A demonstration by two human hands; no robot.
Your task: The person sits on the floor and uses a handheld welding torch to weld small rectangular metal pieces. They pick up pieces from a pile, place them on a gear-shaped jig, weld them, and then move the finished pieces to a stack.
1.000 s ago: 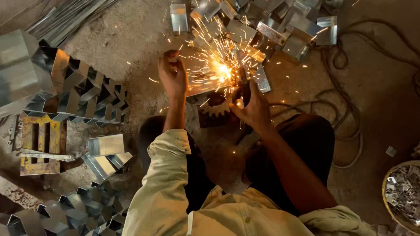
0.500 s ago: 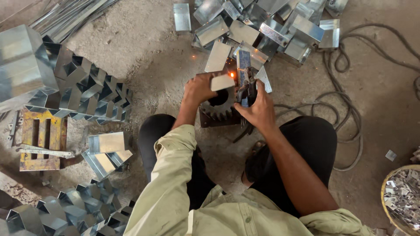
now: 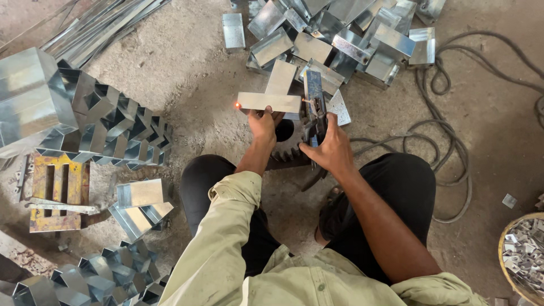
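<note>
Sparks have stopped since the earlier frames — only a single orange glow remains at the left end of the flat metal piece [image 3: 270, 102]. My left hand [image 3: 264, 122] has shifted from bracing beside the spark shower to gripping the flat metal piece by its lower edge, lifted clear of the work point. I judge the cut or weld pass complete and the piece still hot at that end.

Left hand: closed on the flat metal piece, thumb on top, forearm extended straight forward from the pale sleeve [image 3: 226, 249]. The piece lies level, its long axis running left to right, above the dark gear wheel [image 3: 283, 153] that sits on the floor between my knees.

Right hand [image 3: 331, 152]: wrapped around the blue tool [image 3: 313, 99], which stands nearly upright just beside the right end of the piece — whether it touches cannot be determined. The bare forearm angles in from lower right.

A heap of cut metal sections [image 3: 340, 39] lies toward the far edge of the floor; folded channel stacks [image 3: 102, 124] sit at the left edge; a grey cable [image 3: 447, 141] loops along the right.
</note>
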